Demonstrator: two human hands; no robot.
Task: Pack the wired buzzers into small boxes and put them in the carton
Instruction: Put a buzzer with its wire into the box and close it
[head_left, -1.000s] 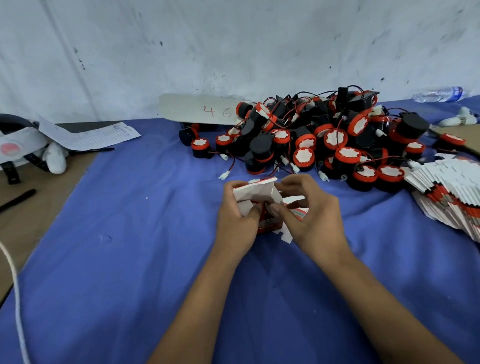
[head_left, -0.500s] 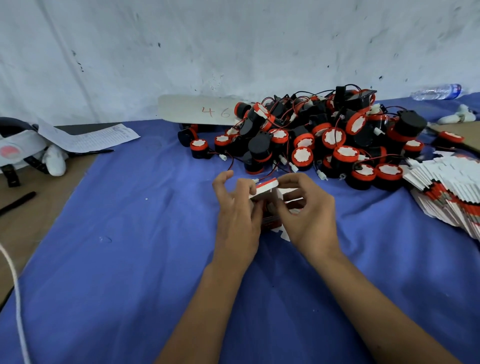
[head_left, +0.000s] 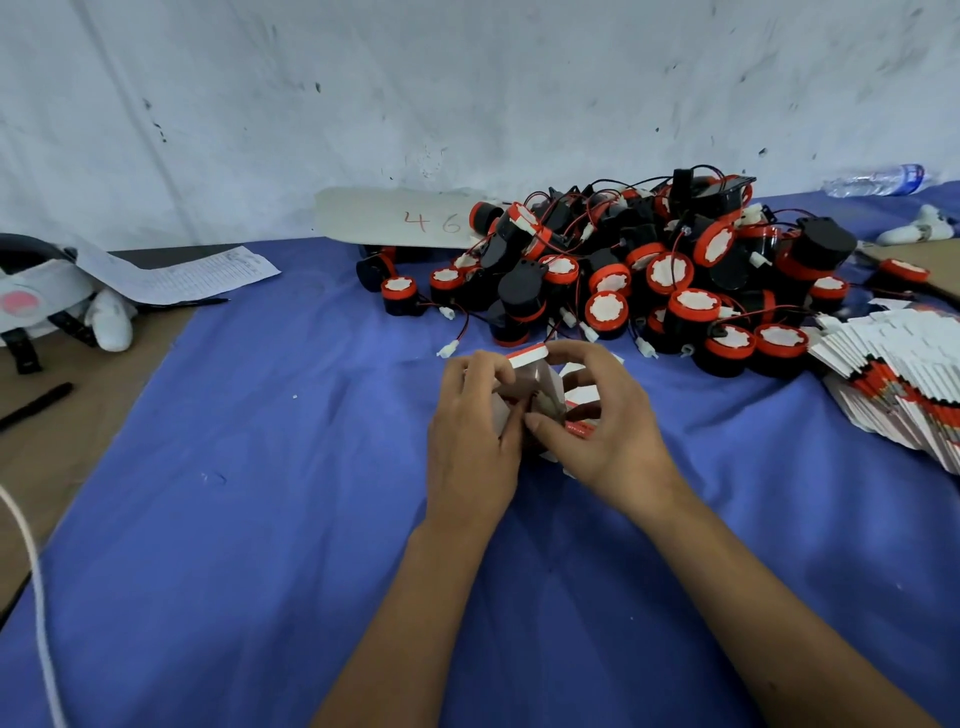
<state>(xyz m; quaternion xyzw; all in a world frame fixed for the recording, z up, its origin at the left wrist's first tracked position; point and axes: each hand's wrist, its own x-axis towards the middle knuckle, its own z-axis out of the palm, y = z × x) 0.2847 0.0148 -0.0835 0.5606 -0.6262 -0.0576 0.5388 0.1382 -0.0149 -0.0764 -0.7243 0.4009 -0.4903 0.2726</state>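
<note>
A: Blue cloth (head_left: 260, 519) on the bench, buzzer pile (head_left: 649, 270) against the wall. We've got the small box (head_left: 530, 387) centred, just short of the pile.

B: Left hand (head_left: 475, 441) and right hand (head_left: 602, 431) both pinch it, flap up, opening toward us. Flat box blanks (head_left: 893, 384) sit nearer our right. Carton's not visible.

The single head-worn camera looks forward and down from close above the blue cloth (head_left: 260, 493), facing the white wall (head_left: 467, 104) at the table's far edge.
</note>
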